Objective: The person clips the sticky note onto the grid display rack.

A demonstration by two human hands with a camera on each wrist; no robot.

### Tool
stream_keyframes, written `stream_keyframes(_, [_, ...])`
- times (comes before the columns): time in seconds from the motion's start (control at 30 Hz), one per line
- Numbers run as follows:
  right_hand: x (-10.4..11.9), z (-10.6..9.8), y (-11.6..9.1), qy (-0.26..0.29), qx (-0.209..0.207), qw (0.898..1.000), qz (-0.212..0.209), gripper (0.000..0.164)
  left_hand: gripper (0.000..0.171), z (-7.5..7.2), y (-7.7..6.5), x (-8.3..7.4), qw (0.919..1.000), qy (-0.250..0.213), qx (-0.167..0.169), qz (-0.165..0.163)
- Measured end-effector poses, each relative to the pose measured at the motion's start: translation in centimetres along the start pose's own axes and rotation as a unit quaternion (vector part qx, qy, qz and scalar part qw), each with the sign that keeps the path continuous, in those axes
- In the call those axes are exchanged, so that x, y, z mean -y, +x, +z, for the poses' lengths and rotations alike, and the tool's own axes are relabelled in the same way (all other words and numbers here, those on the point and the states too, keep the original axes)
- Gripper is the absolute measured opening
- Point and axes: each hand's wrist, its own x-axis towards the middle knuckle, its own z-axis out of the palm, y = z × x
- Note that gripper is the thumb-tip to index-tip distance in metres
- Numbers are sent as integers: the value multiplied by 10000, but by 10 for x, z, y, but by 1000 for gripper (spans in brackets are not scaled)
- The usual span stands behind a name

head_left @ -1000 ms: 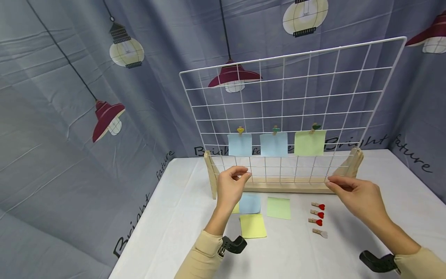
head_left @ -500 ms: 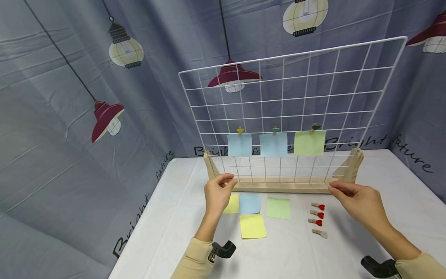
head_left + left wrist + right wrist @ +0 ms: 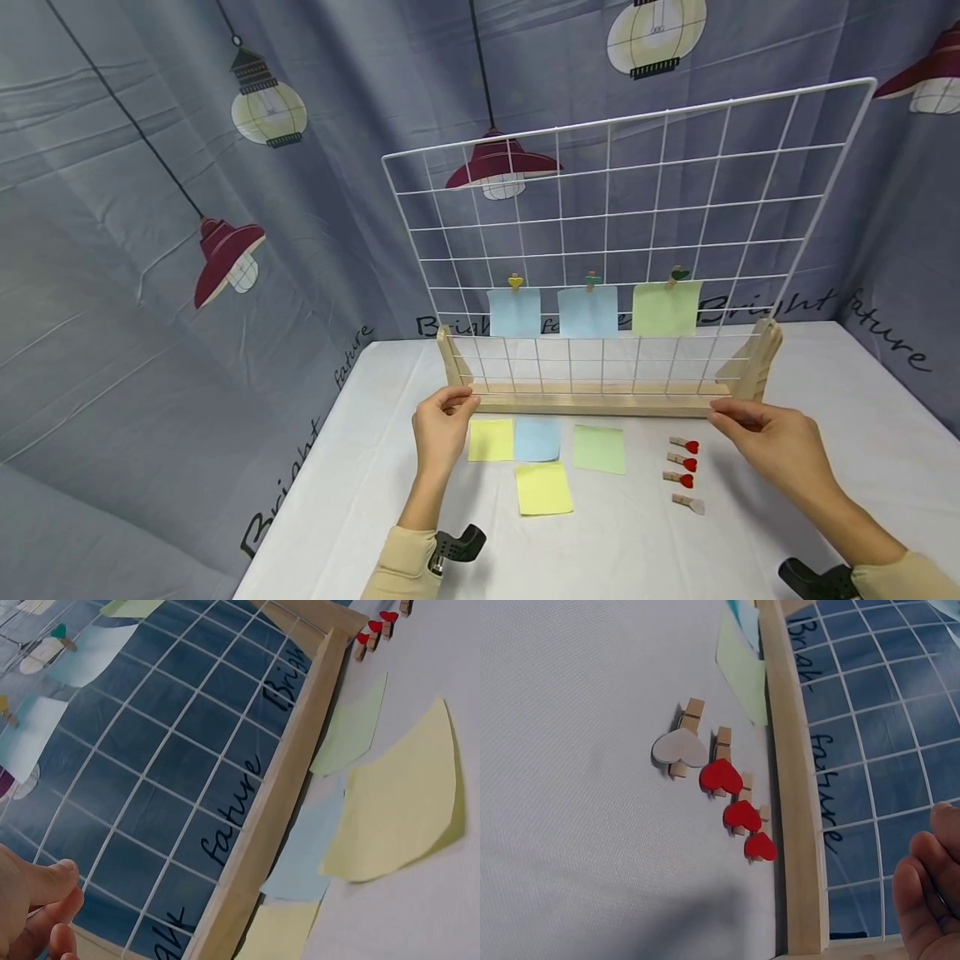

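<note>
Near the left end of the rack's wooden base (image 3: 592, 403) hovers my left hand (image 3: 439, 433), thumb and fingers bent close together, nothing visible between them. My right hand (image 3: 780, 437) hangs loosely curled by the base's right end, right of the clothespins, also holding nothing that shows. Clipped to the white wire grid are two blue notes (image 3: 514, 314) and a green note (image 3: 666, 309), each under a heart clothespin. On the table lie two yellow notes (image 3: 544, 489), a blue note (image 3: 537, 440) and a green note (image 3: 599, 450).
Three red heart clothespins (image 3: 742, 817) and one white heart clothespin (image 3: 679, 748) lie in a column on the white tablecloth (image 3: 615, 550). The tall grid leans between wooden side supports (image 3: 756, 362). A grey curtain (image 3: 315, 208) printed with lamps hangs behind and at the sides.
My left hand has moved left and toward me, uncovering the left yellow note. The right hand has lowered slightly. Notes and clothespins lie as before.
</note>
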Motion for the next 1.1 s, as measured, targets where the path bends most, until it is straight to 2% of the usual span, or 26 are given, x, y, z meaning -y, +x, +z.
stream_keyframes(0.17, [-2, 1, -2, -17, 29, 10000, 38, 35, 12, -5, 0, 11, 9999, 125, -82, -54])
stream_keyframes(0.43, [-5, 1, -3, 3, 145, 9998, 131, 37, 12, -7, -3, 26, 9990, 316, -36, -314])
stream_keyframes(0.77, [-6, 2, -5, -2, 18, 10000, 33, 32, 10, -3, -5, 43, 9984, 367, -44, -433])
stream_keyframes(0.93, [-5, 2, -5, 85, -26, 10000, 39, 31, 12, 0, -5, 48, 9982, 346, 59, -490])
stream_keyframes(1.1, [-6, 4, -5, -95, 51, 9999, 112, 33, 14, 3, -6, 55, 9980, 329, 125, -531])
